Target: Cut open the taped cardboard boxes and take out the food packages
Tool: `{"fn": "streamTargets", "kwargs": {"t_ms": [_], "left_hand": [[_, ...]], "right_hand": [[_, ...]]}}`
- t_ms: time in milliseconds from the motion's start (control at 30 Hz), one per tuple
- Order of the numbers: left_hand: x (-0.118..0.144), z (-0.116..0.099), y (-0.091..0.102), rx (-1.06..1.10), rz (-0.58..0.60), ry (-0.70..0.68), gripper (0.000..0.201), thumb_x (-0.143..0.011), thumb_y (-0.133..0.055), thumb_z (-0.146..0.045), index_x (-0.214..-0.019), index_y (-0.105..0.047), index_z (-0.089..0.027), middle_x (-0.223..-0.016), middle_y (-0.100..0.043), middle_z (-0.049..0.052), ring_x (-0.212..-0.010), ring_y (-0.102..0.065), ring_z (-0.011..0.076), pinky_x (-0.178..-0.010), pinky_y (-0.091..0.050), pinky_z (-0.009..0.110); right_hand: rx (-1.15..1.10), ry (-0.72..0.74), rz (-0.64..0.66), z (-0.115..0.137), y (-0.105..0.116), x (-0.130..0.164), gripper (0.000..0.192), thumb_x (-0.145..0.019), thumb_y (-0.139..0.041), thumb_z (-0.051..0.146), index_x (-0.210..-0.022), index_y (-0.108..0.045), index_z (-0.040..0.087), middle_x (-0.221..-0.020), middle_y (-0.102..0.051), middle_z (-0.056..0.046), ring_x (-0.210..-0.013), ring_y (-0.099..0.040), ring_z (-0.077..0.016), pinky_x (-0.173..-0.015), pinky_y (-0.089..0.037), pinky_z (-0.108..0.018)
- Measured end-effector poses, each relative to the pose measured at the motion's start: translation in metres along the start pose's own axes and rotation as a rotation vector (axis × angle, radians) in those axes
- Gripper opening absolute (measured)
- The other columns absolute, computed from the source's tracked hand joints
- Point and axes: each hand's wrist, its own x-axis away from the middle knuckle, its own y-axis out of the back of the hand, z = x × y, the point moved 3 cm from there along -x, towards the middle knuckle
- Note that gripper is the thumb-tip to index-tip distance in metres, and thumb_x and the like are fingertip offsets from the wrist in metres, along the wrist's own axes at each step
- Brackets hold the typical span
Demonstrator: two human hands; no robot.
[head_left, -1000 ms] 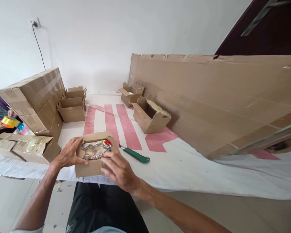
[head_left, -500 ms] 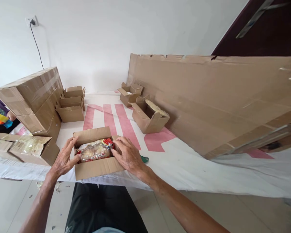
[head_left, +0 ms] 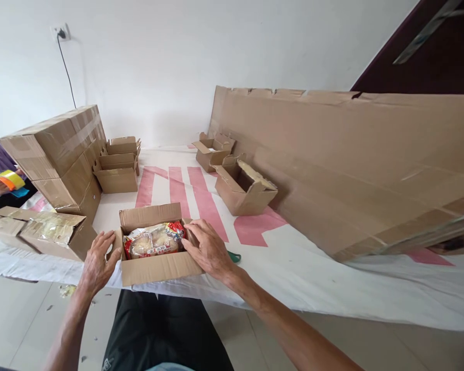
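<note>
Cardboard box [head_left: 154, 257] sits open at the table's near edge [head_left: 294, 273], a wrapped food packet [head_left: 154, 241] inside. Left hand [head_left: 96, 260] spread flat against the box's left flap. Right hand [head_left: 209, 250] loosely open, fingers on the right flap.

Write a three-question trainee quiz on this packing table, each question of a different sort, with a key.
1. True or false: the small open cardboard box between the person's hands holds a clear-wrapped food packet with red print.
2. Multiple choice: where does the right hand rest? A) on the box's right side B) on the tall leaning cardboard sheet C) on the taped stack of large brown cartons
3. Fill in: the left hand lies by the box's ____ side.

Key
1. True
2. A; the green-handled tool shows just beyond that hand.
3. left, with fingers spread open
</note>
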Motion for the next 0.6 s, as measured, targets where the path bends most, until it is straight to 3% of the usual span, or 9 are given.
{"fn": "streamTargets", "kwargs": {"t_ms": [167,267,433,600], "left_hand": [[-0.019,-0.043,0.018,-0.237,0.090,-0.110,0.044,-0.100,-0.057,-0.039,-0.138,-0.068,-0.021,-0.167,-0.052,0.017,-0.161,-0.038,0.0404,-0.116,-0.047,0.064],[-0.032,-0.061,0.021,-0.285,0.209,-0.157,0.062,-0.098,-0.064,-0.048,-0.153,-0.057,-0.019,-0.171,-0.046,0.017,-0.162,-0.036,0.0402,-0.119,-0.044,0.062],[-0.042,-0.047,0.014,-0.189,0.430,-0.074,0.110,-0.082,-0.075,-0.074,-0.170,-0.033,-0.022,-0.176,-0.033,0.022,-0.160,-0.038,0.0457,-0.118,-0.043,0.066],[-0.040,-0.027,0.004,0.013,0.424,-0.075,0.128,-0.070,-0.085,-0.078,-0.172,-0.029,-0.025,-0.178,-0.029,0.023,-0.162,-0.033,0.0465,-0.125,-0.036,0.065]], "right_hand": [[0.085,-0.020,0.111,0.009,0.004,-0.014,0.021,-0.098,-0.062,0.026,-0.118,-0.066,0.024,-0.119,-0.069,-0.011,-0.117,-0.065,-0.0297,-0.096,-0.056,-0.043],[0.162,-0.017,0.194,0.014,0.004,-0.027,0.018,-0.099,-0.065,0.029,-0.117,-0.067,0.023,-0.121,-0.069,-0.011,-0.116,-0.065,-0.0290,-0.094,-0.055,-0.041],[0.240,0.052,0.280,0.019,0.001,-0.041,0.020,-0.097,-0.072,0.031,-0.114,-0.067,0.022,-0.123,-0.069,-0.011,-0.116,-0.064,-0.0292,-0.094,-0.053,-0.041],[0.301,0.126,0.295,0.021,0.001,-0.045,0.013,-0.093,-0.077,0.030,-0.098,-0.068,0.022,-0.112,-0.069,-0.012,-0.106,-0.064,-0.0302,-0.087,-0.054,-0.042]]}}
